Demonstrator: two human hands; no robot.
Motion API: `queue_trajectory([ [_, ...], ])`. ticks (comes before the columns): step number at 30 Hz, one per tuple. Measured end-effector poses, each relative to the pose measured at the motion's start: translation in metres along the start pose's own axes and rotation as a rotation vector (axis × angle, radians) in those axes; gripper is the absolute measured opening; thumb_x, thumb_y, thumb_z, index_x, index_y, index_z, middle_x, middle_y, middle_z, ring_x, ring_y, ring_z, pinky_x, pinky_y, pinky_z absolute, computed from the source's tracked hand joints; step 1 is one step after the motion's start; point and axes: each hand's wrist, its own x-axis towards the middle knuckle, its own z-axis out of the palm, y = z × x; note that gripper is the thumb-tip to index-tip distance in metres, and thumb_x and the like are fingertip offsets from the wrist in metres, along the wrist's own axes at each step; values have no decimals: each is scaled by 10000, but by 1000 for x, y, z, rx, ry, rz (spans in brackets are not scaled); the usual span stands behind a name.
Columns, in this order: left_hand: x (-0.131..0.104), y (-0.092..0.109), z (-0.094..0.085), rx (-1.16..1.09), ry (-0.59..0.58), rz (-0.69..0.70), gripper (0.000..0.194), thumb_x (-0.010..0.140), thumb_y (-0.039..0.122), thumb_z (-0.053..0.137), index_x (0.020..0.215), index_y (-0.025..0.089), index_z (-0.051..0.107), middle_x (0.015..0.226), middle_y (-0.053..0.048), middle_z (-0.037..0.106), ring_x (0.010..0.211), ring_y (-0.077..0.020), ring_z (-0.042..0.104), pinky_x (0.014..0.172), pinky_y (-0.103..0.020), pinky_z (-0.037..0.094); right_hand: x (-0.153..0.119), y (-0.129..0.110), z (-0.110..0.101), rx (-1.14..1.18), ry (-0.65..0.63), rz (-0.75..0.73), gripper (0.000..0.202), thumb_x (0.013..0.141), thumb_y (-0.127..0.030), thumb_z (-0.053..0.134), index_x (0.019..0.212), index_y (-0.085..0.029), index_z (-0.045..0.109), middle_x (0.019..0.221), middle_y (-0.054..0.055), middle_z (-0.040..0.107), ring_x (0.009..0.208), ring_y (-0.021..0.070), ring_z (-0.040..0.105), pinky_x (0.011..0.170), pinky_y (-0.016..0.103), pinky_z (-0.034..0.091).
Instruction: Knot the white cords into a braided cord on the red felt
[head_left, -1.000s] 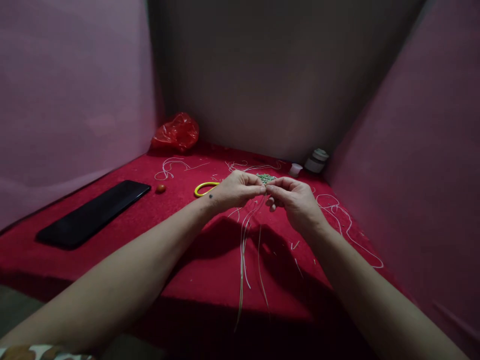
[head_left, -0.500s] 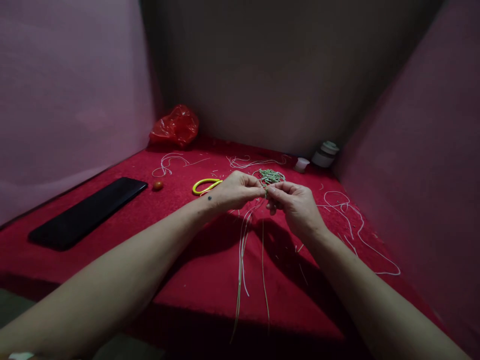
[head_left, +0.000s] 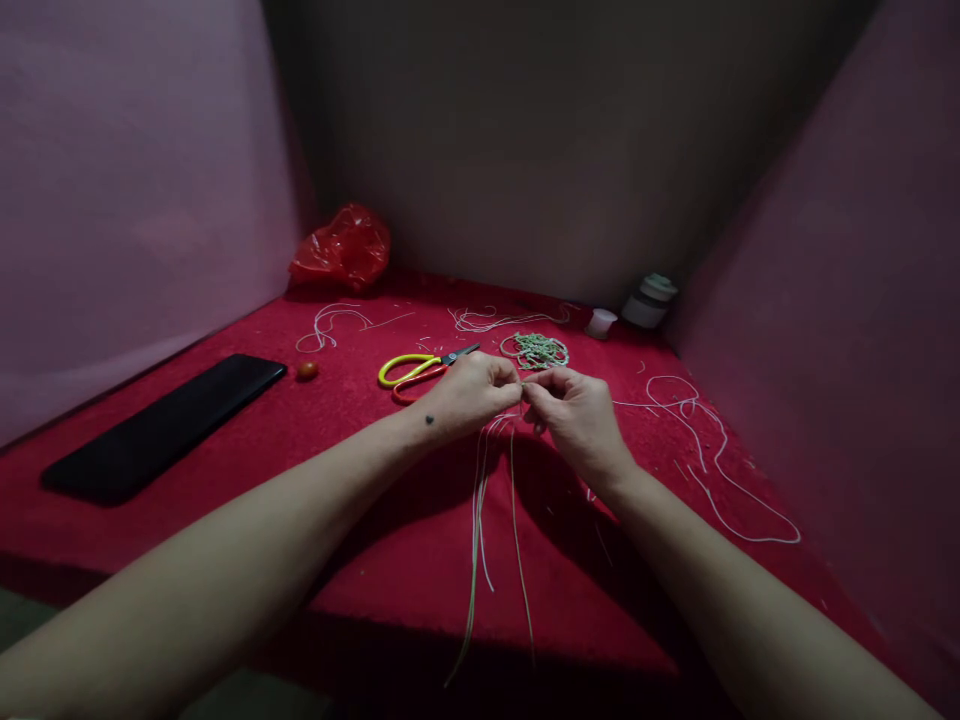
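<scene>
My left hand (head_left: 480, 392) and my right hand (head_left: 576, 410) meet over the middle of the red cloth, fingertips pinched together on thin cords. Several pale and greenish cords (head_left: 478, 540) hang below my fingers toward the table's front edge. The exact spot between the fingertips is too small to make out. Just behind my hands lies a bundle of green knotted cord (head_left: 541, 350). Scissors (head_left: 405, 372) with one yellow and one red handle rest beside my left hand, their blade tips pointing right.
A black phone-like slab (head_left: 169, 425) lies at the left, near a small orange-brown bead (head_left: 307, 370). Behind are a red plastic bag (head_left: 345, 248), a small white cup (head_left: 601, 323) and a lidded jar (head_left: 650, 301). Loose white cord (head_left: 724, 440) curls at the right.
Both hands have shifted slightly left and down, still pinching. More of the scissors, with blades and red handle, and more of the green bundle now show. The view has moved slightly.
</scene>
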Motion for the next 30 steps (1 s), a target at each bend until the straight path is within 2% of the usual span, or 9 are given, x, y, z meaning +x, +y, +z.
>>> queue_trajectory([
  [3,0,-2,2,-2,-4,-88,148,639,203,497,503,144,488,468,45,387,485,-73,338,467,-214,246,2,3,6,-116,-31,42,137,722,-195,503,669,-135,615,490,10,580,412,102,518,430,209,383],
  [8,1,-6,4,14,-27,-238,163,590,187,514,445,152,448,409,52,342,438,-70,308,435,-222,196,9,3,10,-212,-202,169,189,690,-111,444,529,-161,529,426,11,556,350,104,500,375,197,336],
  [11,3,-10,7,-45,-49,-321,150,583,174,535,456,154,458,390,51,354,414,-68,317,420,-219,176,12,3,9,-254,-269,173,214,673,-86,441,486,-168,504,417,10,543,345,97,478,388,201,320],
  [17,3,-14,11,-158,-76,-391,159,600,147,504,480,178,405,367,67,317,320,-55,265,371,-219,166,8,11,10,-378,-73,-133,143,691,-104,483,645,-170,600,608,24,624,565,119,536,556,221,376],
  [22,1,-12,13,-239,-52,-418,155,597,114,498,491,176,403,355,69,324,292,-46,266,351,-209,167,9,20,14,-257,-28,-56,124,676,-135,486,652,-167,603,561,10,606,516,114,525,522,213,383],
  [30,3,-15,15,-275,5,-405,121,626,113,498,525,159,449,368,72,342,310,-36,295,359,-190,184,15,22,13,-186,-56,-13,138,663,-132,469,655,-157,604,508,1,586,463,108,529,489,208,392],
])
